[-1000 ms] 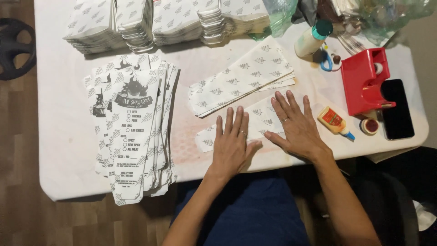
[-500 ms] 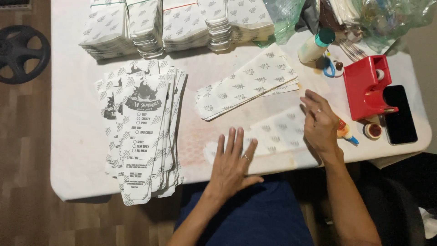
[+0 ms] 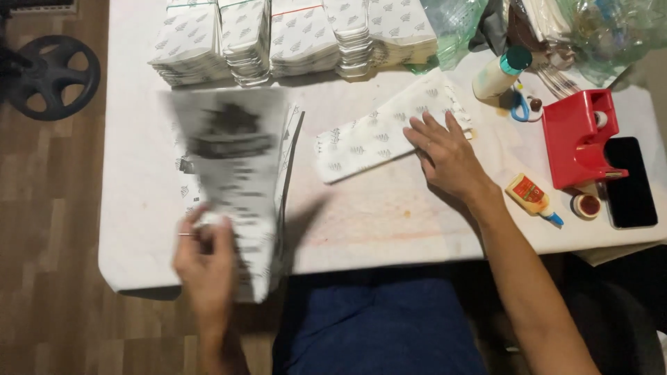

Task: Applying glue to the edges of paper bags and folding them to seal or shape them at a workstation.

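Gripping a blurred printed paper sheet (image 3: 233, 173) at lower left with the closed left hand (image 3: 205, 267), lifting it off the pile (image 3: 288, 149). Farther up at centre, pressing the open, empty right hand (image 3: 448, 156) flat on patterned paper bags (image 3: 368, 139); probably needing next a clean, square placing.

Red tape dispenser (image 3: 577, 139), black phone (image 3: 629, 182), small glue bottle (image 3: 531, 197) at right. Bundled bag stacks (image 3: 292, 38) along far edge. Black wheel (image 3: 54, 76) on floor, far left.

Probably a home craft table (image 3: 389, 222): stacked paper bags (image 3: 299, 35), glue bottle (image 3: 531, 196), wood floor (image 3: 48, 243).
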